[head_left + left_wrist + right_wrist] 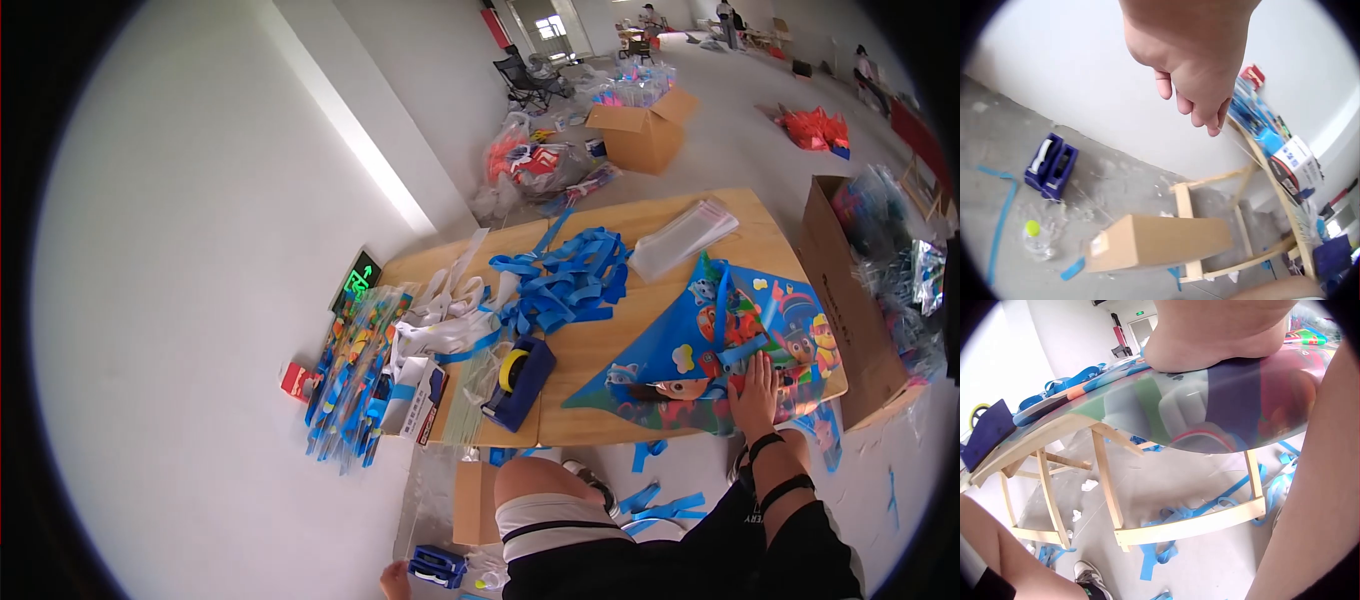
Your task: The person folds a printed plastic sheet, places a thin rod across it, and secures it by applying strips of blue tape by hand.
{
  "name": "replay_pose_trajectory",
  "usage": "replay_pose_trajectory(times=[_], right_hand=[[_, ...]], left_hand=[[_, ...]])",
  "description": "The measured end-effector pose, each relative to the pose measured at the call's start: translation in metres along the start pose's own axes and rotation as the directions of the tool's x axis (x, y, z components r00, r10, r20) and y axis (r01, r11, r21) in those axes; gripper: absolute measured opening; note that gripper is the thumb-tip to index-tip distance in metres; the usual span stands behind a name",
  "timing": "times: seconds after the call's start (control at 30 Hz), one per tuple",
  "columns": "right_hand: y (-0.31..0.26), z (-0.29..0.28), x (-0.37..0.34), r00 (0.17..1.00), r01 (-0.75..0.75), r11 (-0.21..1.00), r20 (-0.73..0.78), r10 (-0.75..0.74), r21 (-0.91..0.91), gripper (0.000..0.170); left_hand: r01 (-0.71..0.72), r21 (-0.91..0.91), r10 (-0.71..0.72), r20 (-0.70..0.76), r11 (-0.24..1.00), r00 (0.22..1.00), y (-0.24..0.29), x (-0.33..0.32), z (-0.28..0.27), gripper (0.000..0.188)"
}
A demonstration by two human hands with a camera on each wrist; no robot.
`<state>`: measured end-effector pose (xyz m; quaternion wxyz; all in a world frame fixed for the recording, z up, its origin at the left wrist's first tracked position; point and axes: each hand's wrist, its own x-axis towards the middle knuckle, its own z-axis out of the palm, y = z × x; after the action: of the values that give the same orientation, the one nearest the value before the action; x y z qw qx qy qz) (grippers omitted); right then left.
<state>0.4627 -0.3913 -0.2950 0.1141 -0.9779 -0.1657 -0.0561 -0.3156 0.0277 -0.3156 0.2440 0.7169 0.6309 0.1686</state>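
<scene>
In the head view, the blue triangular cartoon-printed plastic sheet [690, 345] lies at the right of the frame on the pale wooden surface [590, 345]; the right hand [755, 395] rests palm down on it, fingers straight and close together, presumably to keep the slippery material from sliding; the left hand [397, 580] is down at the lower edge, well apart from the sheet; the tangled heap of bright blue fabric ribbon [575, 280] and the dark blue tape dispenser with a yellow core [522, 385] sit mid-frame, probably to be within reach.

In the left wrist view, the left hand, upper centre, has bent fingers bunched at the tips, seemingly pinching a thin pale strand [1239, 145] that slants toward the surface at right; reaching out so far likely draws it taut.

In the right wrist view, the right hand's heel presses the sheet at top centre; the sheet bulges over the surface's edge, so the weight probably steadies it; the fingers are out of sight there.
</scene>
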Motion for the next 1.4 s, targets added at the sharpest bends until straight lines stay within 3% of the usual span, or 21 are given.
replay_pose_trajectory(times=[0.03,0.1,0.13,0.2,0.33,0.4,0.43,0.53,0.6,0.63,0.7,0.8,0.9,0.93,1.0,1.03,1.1,1.27,1.33,1.37,1.4], right_hand=[[0.0,0.001,-0.001,1.0,0.005,1.0,-0.006,-0.005,0.0,0.085],[0.0,0.0,0.0,1.0,-0.004,1.0,0.005,0.004,0.001,0.085],[0.0,0.0,0.0,1.0,-0.004,1.0,0.012,0.004,0.001,0.086],[0.0,-0.002,-0.001,1.0,-0.016,1.0,0.018,0.016,0.008,0.086],[0.0,0.004,0.001,0.999,0.015,1.0,-0.048,-0.014,0.014,0.085],[0.002,0.008,0.001,0.998,-0.001,1.0,-0.055,0.001,0.007,0.086],[0.001,0.007,0.002,0.999,0.002,1.0,-0.055,-0.002,0.01,0.087],[0.002,0.007,0.001,0.998,0.002,1.0,-0.062,-0.003,-0.008,0.089],[0.002,0.005,-0.001,0.998,-0.014,1.0,-0.058,0.013,-0.018,0.089],[0.001,0.006,-0.001,0.998,0.0,1.0,-0.055,0.0,-0.006,0.089],[0.001,0.006,-0.001,0.998,0.001,1.0,-0.07,-0.001,-0.006,0.09],[0.0,0.005,-0.002,0.998,-0.006,1.0,-0.067,0.006,-0.011,0.09],[-0.002,0.0,-0.004,0.999,-0.011,1.0,-0.053,0.01,-0.014,0.09],[-0.002,-0.003,-0.003,0.999,-0.01,1.0,-0.039,0.01,-0.012,0.09],[-0.004,-0.005,-0.004,0.998,-0.055,0.998,-0.019,0.054,-0.032,0.091],[-0.005,-0.004,-0.003,0.999,-0.037,0.998,-0.01,0.037,-0.057,0.091],[-0.004,-0.004,-0.004,0.999,-0.051,0.995,-0.001,0.051,-0.091,0.092],[-0.005,-0.006,-0.005,0.999,-0.041,0.999,-0.026,0.042,0.022,0.09],[-0.006,-0.009,-0.007,0.998,-0.06,0.997,-0.018,0.061,0.045,0.088],[-0.006,-0.012,-0.007,0.998,-0.055,0.998,0.002,0.055,0.03,0.089],[-0.006,-0.013,-0.006,0.999,-0.048,0.999,0.023,0.047,0.015,0.09]], left_hand=[[-0.007,0.007,0.007,0.005,1.0,1.0,-0.014,-0.008,-0.003,0.028],[0.203,-0.164,-0.179,0.151,0.965,0.972,-0.034,-0.023,-0.007,0.043],[0.199,-0.159,-0.175,0.154,0.967,0.973,-0.039,-0.034,-0.009,0.043],[0.573,-0.4,-0.443,0.375,0.715,0.815,-0.045,-0.058,-0.011,0.047],[0.583,-0.481,-0.444,0.379,0.655,0.812,-0.046,-0.062,-0.021,0.052],[0.385,-0.411,-0.296,0.265,0.827,0.918,-0.02,-0.045,-0.033,0.054],[0.199,-0.42,-0.119,0.209,0.886,0.971,-0.003,-0.034,-0.036,0.051],[-0.106,-0.336,0.162,0.142,0.936,0.976,0.111,0.004,-0.046,0.036],[-0.281,-0.441,0.38,0.152,0.852,0.913,0.163,0.042,-0.034,0.029],[-0.567,-0.241,0.569,-0.068,0.788,0.819,0.219,0.046,-0.02,0.004],[-0.736,-0.186,0.747,-0.012,0.651,0.665,0.321,0.038,-0.008,0.003],[-0.821,-0.157,0.836,0.136,0.549,0.532,0.446,0.015,0.042,0.01],[-0.895,-0.274,0.934,0.178,0.351,0.311,0.506,0.019,0.137,0.01],[-0.897,-0.29,0.939,0.186,0.333,0.288,0.521,0.018,0.164,0.01],[-0.899,-0.353,0.946,0.278,0.261,0.166,0.547,0.012,0.21,0.009],[-0.896,-0.374,0.949,0.284,0.24,0.136,0.554,0.013,0.228,0.009],[-0.891,-0.304,0.899,0.386,0.336,0.207,0.558,0.014,0.255,0.008],[-0.922,-0.283,0.918,0.366,0.264,0.151,0.561,0.031,0.281,0.008],[-0.994,-0.097,0.946,0.325,0.042,0.009,0.571,0.027,0.271,0.009],[-0.994,-0.106,0.944,0.329,0.036,-0.001,0.576,0.021,0.266,0.009],[-0.999,0.031,0.959,0.282,0.011,0.019,0.583,0.012,0.26,0.009]])
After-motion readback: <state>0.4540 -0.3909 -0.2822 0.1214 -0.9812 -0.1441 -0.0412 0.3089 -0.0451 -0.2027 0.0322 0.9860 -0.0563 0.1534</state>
